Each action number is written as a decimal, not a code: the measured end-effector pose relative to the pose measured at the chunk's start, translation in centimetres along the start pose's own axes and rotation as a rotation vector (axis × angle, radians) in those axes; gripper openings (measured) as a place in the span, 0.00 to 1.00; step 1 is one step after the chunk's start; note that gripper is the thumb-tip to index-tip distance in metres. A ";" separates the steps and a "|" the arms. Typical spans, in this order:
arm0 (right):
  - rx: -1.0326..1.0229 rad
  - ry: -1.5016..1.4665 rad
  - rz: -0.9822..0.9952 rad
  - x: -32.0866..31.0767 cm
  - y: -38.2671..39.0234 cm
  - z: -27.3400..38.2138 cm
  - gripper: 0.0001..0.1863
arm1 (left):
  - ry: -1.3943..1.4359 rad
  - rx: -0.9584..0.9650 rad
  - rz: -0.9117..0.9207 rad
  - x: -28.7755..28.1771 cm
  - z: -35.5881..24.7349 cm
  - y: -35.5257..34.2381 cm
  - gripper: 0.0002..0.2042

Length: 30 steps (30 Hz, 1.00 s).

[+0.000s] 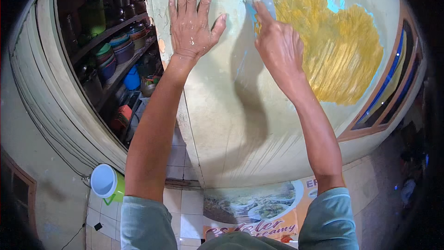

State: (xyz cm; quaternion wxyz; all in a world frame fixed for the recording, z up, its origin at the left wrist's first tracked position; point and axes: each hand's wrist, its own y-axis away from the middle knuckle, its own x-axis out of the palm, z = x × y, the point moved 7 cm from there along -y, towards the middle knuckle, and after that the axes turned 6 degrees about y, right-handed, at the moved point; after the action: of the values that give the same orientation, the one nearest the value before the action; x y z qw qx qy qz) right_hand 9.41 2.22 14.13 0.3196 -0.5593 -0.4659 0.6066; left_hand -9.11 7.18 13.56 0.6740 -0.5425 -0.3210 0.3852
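My left hand (192, 28) lies flat against the cream wall (217, 111), fingers spread, close to the wall's left edge beside a doorway. Pale specks dot the back of that hand. In my right hand (280, 41) is a flat grey scraper (267, 1), its blade against the wall and my index finger stretched along it. The scraper sits at the left border of a large yellow-brown streaked patch (342, 51). Bright blue shows along the patch's top and right edges. My right arm and hand cast a shadow down the wall.
Left of the wall, a doorway opens onto shelves (120, 71) with stacked bowls and pots. A green bucket (119, 187) with a pale inside stands on the tiled floor (180, 203). Below me lies a printed banner (252, 203). A brown-framed window (384, 92) is at the right.
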 end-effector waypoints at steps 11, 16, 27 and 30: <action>0.066 -0.008 0.195 4.0 13.6 -6.0 0.46 | -0.059 -0.006 -0.004 0.5 -0.3 0.1 0.39; 0.084 -0.027 0.221 3.7 14.0 -5.9 0.39 | -0.059 0.017 0.002 0.0 0.3 0.0 0.39; 0.033 -0.058 0.086 4.9 12.4 -3.9 0.47 | -0.026 0.002 0.031 0.3 -0.2 0.2 0.38; 0.081 -0.089 0.101 5.8 15.1 -4.0 0.48 | -0.028 0.009 0.033 0.1 0.3 0.4 0.37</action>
State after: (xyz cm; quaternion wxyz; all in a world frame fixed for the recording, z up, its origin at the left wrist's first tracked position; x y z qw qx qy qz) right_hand 14.34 2.87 -1.73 0.2898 -0.5411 -0.4259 0.6647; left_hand -9.37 7.41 13.18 0.6652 -0.5393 -0.3199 0.4054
